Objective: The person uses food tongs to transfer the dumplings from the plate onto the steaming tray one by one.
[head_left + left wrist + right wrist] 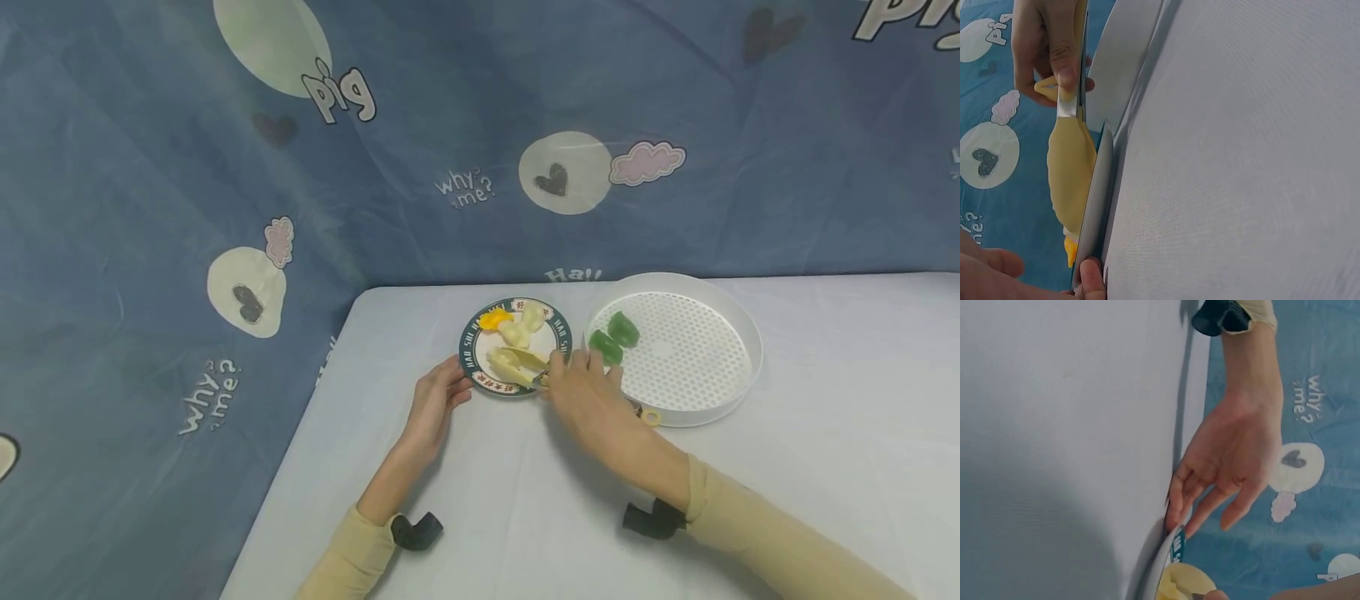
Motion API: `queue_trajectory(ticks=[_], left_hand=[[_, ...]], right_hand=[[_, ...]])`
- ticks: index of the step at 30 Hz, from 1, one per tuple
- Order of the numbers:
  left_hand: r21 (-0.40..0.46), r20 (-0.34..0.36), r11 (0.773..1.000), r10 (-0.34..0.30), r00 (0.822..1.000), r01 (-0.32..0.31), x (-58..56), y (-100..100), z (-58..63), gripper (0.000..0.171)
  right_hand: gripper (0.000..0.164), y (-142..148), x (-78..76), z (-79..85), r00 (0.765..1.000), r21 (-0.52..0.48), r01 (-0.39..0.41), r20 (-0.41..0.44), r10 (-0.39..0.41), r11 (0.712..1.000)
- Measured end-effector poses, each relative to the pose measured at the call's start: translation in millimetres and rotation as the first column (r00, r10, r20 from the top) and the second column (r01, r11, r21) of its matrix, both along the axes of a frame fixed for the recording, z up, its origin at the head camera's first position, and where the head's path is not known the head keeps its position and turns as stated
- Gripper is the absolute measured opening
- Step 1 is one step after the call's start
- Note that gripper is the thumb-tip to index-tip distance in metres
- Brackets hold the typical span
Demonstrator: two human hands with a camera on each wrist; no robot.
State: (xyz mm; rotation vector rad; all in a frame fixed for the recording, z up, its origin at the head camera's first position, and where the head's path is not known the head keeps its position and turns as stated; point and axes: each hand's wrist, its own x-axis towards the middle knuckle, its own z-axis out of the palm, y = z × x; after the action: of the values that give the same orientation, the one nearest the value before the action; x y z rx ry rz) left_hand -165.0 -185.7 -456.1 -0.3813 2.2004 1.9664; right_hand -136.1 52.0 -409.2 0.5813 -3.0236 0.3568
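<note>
My right hand (pixel 592 404) grips a pair of tongs (pixel 1072 169) with pale yellow tips and metal arms. The tips reach low over the near half of a round plate (pixel 486 385) with a dark green lettered rim. On that plate lie an orange-yellow piece (pixel 495 319) and pale cream pieces (pixel 517 333); whether the tips hold a piece I cannot tell. At the plate's left edge, my left hand (pixel 437 400) touches the rim with its fingers, its thumb standing off, as the right wrist view shows.
Right of the plate stands a round white perforated tray (pixel 690 350) with a raised wall. Two green pieces (pixel 622 329) lie at its left side. A white cloth (pixel 840 417) covers the table, and a blue printed curtain (pixel 450 100) hangs behind and to the left.
</note>
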Motion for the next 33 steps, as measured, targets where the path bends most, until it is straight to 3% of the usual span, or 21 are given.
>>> queue_trajectory(ticks=[17, 25, 33], left_hand=[[-0.029, 0.0, 1.0, -0.011, 1.0, 0.011, 1.5, 0, -1.9, 0.06], [-0.04, 0.003, 0.999, 0.001, 1.0, 0.0, 2.3, 0, 0.5, 0.06], [-0.043, -0.005, 0.999, 0.003, 1.0, -0.003, 1.5, 2, -1.4, 0.059]], right_hand=[[0.036, 38, 5.2, 22.6, 0.997, -0.057, 0.064, -0.042, -0.066, 0.996], [0.039, 57, 3.7, 31.6, 0.991, -0.028, 0.105, -0.083, -0.107, 0.994], [0.038, 74, -1.5, 36.9, 0.99, -0.048, 0.142, 0.01, -0.142, 0.989]])
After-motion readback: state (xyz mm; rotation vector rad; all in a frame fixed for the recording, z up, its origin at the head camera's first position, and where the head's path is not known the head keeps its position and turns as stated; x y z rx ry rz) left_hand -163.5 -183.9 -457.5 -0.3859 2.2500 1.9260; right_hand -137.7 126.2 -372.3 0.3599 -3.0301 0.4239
